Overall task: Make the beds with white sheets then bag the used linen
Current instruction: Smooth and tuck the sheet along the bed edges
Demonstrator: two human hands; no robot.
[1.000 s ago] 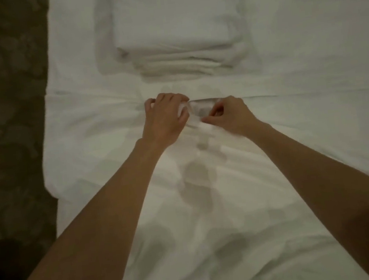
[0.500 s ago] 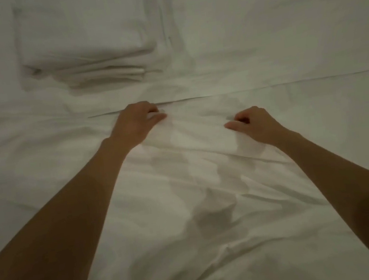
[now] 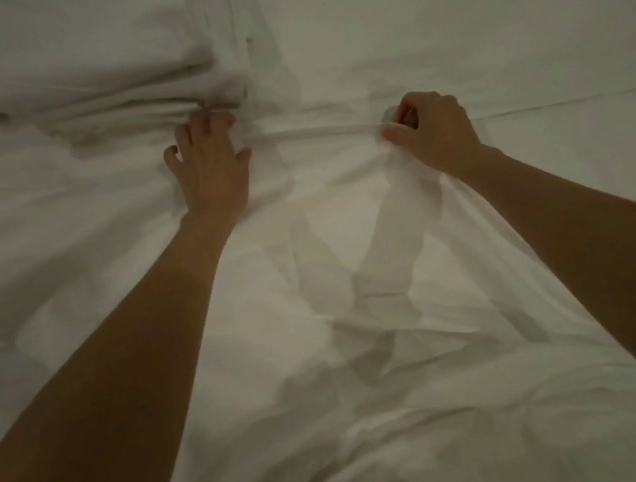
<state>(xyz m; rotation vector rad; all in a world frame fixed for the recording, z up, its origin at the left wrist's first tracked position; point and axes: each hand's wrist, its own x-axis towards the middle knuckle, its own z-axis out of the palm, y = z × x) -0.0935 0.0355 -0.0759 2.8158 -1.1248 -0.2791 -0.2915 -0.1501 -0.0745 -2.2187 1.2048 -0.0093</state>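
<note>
A loose white sheet (image 3: 351,260) lies crumpled over the bed, its far edge running left to right across the middle of the view. My right hand (image 3: 431,130) pinches that edge between thumb and fingers and lifts a fold of it. My left hand (image 3: 207,166) lies flat on the sheet with fingers spread, its fingertips touching the near edge of a stack of folded white linen (image 3: 87,69).
Beyond the sheet's edge the bed (image 3: 481,20) is covered in smooth white cloth. The folded stack fills the upper left. Wrinkled sheet covers everything near me.
My hands have moved apart and farther up the bed. The right hand now pinches and lifts the sheet's edge. The left hand has flattened out against the folded stack. The floor has left the view.
</note>
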